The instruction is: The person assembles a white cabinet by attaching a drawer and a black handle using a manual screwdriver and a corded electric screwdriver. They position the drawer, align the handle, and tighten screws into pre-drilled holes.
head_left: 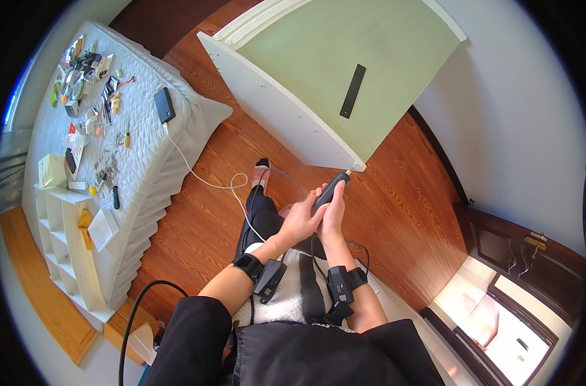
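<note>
Gripping a dark electric screwdriver (331,188) together, the left hand (298,222) and the right hand (333,215) were both closed around its handle, the right one nearer the tool's tip. Its long axis ran up and to the right, away from the person, with the bit touching the near corner of the white cabinet panel (286,109), just beyond the hands.

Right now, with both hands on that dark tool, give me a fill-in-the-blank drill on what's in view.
1. Both hands grip a dark pen-shaped electric screwdriver whose tip meets the white cabinet's ____ corner.
2. The cabinet's green back panel carries a ____ strip.
3. The black power bank with its white cable lies on the quilted ____.

Missing: lower; black; mattress
</note>
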### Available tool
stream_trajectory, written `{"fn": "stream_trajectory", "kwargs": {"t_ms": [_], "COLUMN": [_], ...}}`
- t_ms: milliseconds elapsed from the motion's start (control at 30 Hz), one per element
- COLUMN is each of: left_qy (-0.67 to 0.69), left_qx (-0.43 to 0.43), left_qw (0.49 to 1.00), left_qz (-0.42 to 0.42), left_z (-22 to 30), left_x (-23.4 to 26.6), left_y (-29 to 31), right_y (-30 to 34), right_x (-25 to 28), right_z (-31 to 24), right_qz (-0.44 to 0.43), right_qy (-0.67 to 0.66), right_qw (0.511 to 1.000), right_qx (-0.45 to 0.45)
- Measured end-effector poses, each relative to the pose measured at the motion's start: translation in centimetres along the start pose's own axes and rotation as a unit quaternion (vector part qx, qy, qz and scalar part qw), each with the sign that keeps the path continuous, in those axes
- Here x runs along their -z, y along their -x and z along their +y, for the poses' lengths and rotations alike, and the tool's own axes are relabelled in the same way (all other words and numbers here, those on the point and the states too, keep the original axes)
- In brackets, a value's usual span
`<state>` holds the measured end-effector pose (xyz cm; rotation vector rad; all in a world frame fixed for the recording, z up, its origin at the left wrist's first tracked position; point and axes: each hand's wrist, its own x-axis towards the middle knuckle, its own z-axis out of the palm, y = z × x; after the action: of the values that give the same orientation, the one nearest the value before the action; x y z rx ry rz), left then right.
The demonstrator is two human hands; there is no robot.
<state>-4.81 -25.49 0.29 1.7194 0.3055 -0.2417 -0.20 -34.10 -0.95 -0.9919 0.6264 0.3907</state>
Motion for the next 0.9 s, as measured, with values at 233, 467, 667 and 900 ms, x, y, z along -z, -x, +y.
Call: {"fn": "stream_trajectory", "kwargs": {"t_ms": [233, 467, 667, 900], "left_qy": [-0.003, 0.016, 0.017, 0.019], "left_qx": [0.01, 0.032, 0.073, 0.098], "left_qw": [1.0, 0.999, 0.996, 0.993], "left_qz": [-0.013, -0.029, -0.045, -0.06], "left_z": [0.2, 1.2, 2.5, 2.8], "left_x": [0.2, 0.7, 1.4, 1.5], "left_y": [0.0, -0.1, 0.0, -0.1], "right_y": [0.1, 0.2, 0.2, 0.3], "right_x": [-0.1, -0.4, -0.6, -0.7], "right_z": [-0.1, -0.2, -0.1, -0.2], "right_qz": [-0.003, 0.004, 0.013, 0.015], "right_qy": [0.001, -0.003, -0.006, -0.01], "right_qw": [1.0, 1.0, 1.0, 1.0], "right_qx": [-0.008, -0.007, -0.006, -0.004]}}
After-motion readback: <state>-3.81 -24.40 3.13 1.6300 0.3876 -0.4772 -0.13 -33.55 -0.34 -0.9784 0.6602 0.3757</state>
